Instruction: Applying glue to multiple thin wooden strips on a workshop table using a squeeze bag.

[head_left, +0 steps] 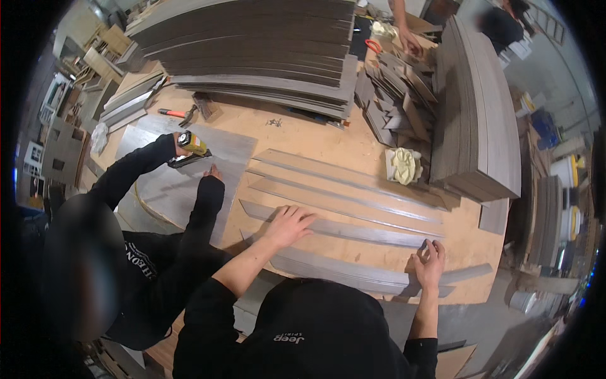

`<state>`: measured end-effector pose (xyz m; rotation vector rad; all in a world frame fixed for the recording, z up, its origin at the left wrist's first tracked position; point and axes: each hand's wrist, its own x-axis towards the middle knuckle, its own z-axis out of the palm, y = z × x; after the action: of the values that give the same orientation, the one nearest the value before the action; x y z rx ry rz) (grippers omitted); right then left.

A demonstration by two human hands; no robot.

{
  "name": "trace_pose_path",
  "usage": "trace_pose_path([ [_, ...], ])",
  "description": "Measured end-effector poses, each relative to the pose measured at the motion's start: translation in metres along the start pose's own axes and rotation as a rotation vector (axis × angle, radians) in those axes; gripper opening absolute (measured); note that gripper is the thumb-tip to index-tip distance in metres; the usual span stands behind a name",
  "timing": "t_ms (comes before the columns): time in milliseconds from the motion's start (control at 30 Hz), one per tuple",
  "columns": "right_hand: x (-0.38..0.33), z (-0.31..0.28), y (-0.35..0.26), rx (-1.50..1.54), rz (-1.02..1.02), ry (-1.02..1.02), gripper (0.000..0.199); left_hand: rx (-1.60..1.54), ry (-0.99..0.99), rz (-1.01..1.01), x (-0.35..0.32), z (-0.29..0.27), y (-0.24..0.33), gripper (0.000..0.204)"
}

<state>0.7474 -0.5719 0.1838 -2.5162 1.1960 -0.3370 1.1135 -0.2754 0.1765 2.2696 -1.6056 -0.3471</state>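
Observation:
A long grey wood-look strip lies across the bench in front of me. My left hand rests over its left part, fingers stretched out along it. At the strip's right end, my right hand has thumb and fingers curled together on the tip. Beyond it, several narrower strips lie roughly parallel with gaps between them. Closer to me, a layered group of grey strips runs along the bench's near edge, and a loose strip sticks out to the right.
At left a co-worker holds a yellow-and-black power tool over a grey panel. Tall board stacks stand at the back and right. Offcuts, a hammer and another person's hand are farther back.

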Motion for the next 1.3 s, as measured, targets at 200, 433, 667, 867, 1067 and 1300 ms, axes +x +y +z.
trace_pose_path([
  [200, 0.009, -0.011, -0.012, -0.015, 0.049, 0.125, 0.049, 0.038, -0.123, 0.089, 0.019, -0.008, 0.001, 0.038],
  [433, 0.001, 0.000, 0.012, -0.046, -0.023, 0.045, 0.028, -0.025, 0.130, 0.121, 0.011, 0.015, 0.001, 0.030],
  [667, -0.005, 0.016, -0.004, 0.023, 0.026, 0.165, 0.033, -0.028, 0.269, 0.013, 0.005, 0.023, 0.001, 0.029],
  [867, -0.019, -0.020, -0.026, 0.176, 0.069, -0.068, 0.044, -0.078, 0.159, -0.053, -0.011, 0.005, 0.032, 0.037],
  [1067, -0.066, -0.033, -0.043, -0.059, -0.223, -0.284, 0.056, -0.046, -0.122, 0.086, -0.049, 0.002, 0.063, 0.052],
  [1300, -0.038, -0.013, -0.022, 0.080, -0.194, -0.284, 0.041, -0.021, -0.178, 0.085, -0.041, 0.027, 0.027, 0.029],
])
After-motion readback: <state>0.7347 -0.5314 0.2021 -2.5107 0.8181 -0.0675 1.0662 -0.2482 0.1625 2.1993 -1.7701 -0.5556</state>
